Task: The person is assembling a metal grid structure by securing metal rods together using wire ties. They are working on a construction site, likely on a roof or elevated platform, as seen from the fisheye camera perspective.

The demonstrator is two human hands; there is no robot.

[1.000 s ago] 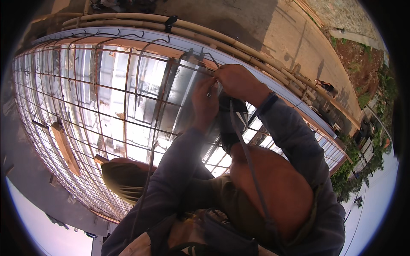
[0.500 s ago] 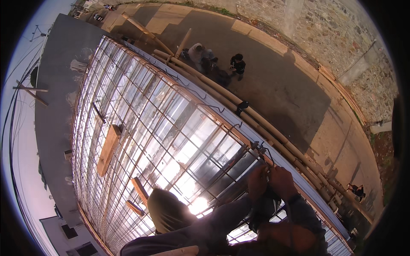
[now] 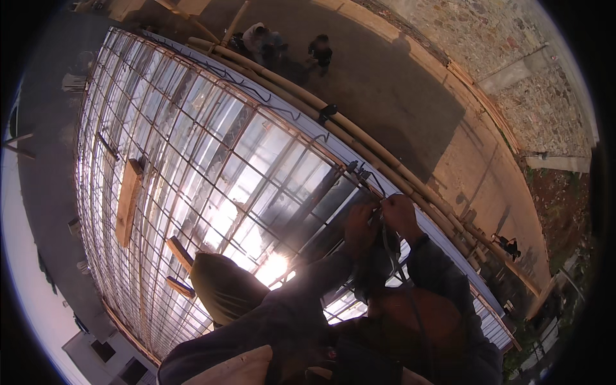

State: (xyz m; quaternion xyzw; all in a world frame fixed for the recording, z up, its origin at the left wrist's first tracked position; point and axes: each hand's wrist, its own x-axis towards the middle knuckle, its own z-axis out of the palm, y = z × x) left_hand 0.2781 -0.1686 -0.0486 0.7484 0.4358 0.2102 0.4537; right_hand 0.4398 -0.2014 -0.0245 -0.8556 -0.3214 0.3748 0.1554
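My left hand (image 3: 361,226) and my right hand (image 3: 400,214) are close together at the right edge of the steel bar mesh (image 3: 192,144). Both are closed, fingers bent in toward each other. Between them passes a thin grey strand (image 3: 405,282), like tie wire or cord, trailing down over my lap. The fingertips are dark and partly hidden, so the exact grip is unclear. Just beyond my hands, dark bent bar ends or wires (image 3: 359,172) stick up at the mesh's edge. My bent knee (image 3: 224,287) rests left of my arms over the mesh.
Shiny sheeting lies under the mesh, with strong sun glare. Wooden pieces (image 3: 129,202) lie on the bars. Along the right edge run a pale board (image 3: 443,247) and bamboo poles (image 3: 359,144). Far below, several people (image 3: 319,51) are on the road beside a stone wall (image 3: 475,32).
The whole view has swung, moving the scene left and up. My hands stay together at the mesh edge. More of the grey strand shows hanging below them.
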